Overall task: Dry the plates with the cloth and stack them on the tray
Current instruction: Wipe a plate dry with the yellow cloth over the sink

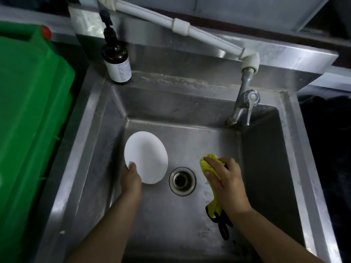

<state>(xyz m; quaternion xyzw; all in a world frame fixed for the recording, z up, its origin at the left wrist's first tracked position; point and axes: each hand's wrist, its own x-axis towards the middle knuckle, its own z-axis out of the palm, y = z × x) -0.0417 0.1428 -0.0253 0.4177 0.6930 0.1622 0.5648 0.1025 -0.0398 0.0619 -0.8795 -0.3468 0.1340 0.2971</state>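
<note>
**Plate and cloth held over the sink**

Left hand (pixel 131 177) pinches the white plate (pixel 146 157) at its near rim, thumb on top. Right hand (pixel 226 179) fingers curl round the yellow cloth (pixel 209 168), beside the drain (pixel 182 180). Steel sink (pixel 266 149); green bin (pixel 32 111) left.

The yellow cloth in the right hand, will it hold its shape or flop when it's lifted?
Probably floppy: the yellow cloth bunches under the right hand and its tail trails limply below the wrist. It likely weighs little and should wrap easily around the white plate.

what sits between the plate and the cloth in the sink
The drain, set in the sink floor between the plate and the cloth, per the head view.
</note>
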